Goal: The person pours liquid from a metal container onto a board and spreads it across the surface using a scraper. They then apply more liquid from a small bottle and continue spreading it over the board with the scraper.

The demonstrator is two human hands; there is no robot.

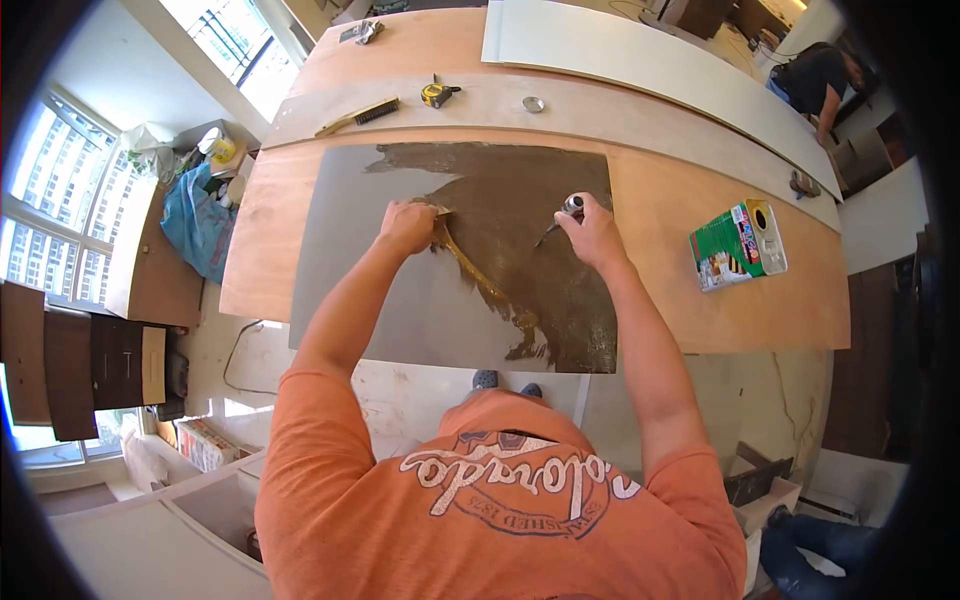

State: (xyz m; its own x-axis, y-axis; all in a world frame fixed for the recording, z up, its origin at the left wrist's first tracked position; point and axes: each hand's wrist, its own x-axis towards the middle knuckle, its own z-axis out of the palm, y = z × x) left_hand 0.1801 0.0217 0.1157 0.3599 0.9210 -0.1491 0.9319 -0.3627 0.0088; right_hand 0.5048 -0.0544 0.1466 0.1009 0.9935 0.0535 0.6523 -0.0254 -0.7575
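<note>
My left hand (408,228) is closed around a flat spreader (442,214), its edge down on a grey sheet (350,270). A wet amber streak of glue (465,262) trails from it toward the front. Brown glue covers most of the sheet's right side, while the left side is bare grey. Over the coated part, my right hand (596,232) grips a small tool (573,204) with a round shiny end and a thin dark tip pointing down-left; its exact kind I cannot tell.
The sheet lies on a wooden worktable (680,325). An opened green-and-white can (740,247) stands at the right. Behind are a brush (358,116), a yellow tape measure (437,94), a round lid (534,104) and a white panel (640,65). Another person (815,85) bends at far right.
</note>
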